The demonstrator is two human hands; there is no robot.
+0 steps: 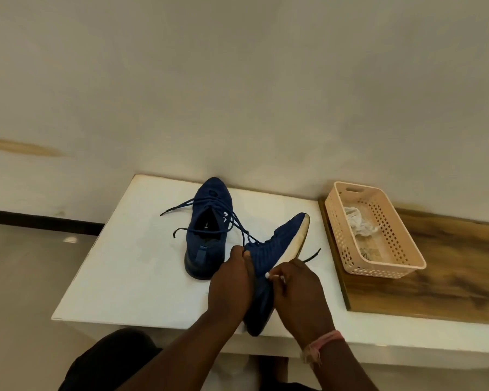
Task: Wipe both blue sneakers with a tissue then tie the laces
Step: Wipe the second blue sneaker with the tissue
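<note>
White desk point(119, 277) sits against a plain pale wall, w/ a wood board on its right side. On the board is a pink basket point(393, 266) w/ holes, and crumpled white tissue point(356, 221) lies inside it.

Two blue sneakers are on the desk. One sneaker point(206, 221) stands flat near the middle, toe to the wall, laces loose and spread out to the left. It's not tied yet. The other sneaker point(280, 244) is tipped on its side just to the right, white sole edge showing, heel end near the desk's front edge.

The left hand point(232, 280) is curled round the top of the tipped shoe, by the opening. The right hand point(299, 294) is curled too and pinches something small and white at its fingertips, prob. a bit of tissue, but too small to be sure. A black lace tip pokes out past that hand.

I think this shoe is soft and light. The knit top will squish, so hold it by the firm sole or heel. Laces are thin and floppy, best to pinch them near the tips. They look tangled w/ the other shoe's laces, so a hard pull could drag that shoe along.
</note>
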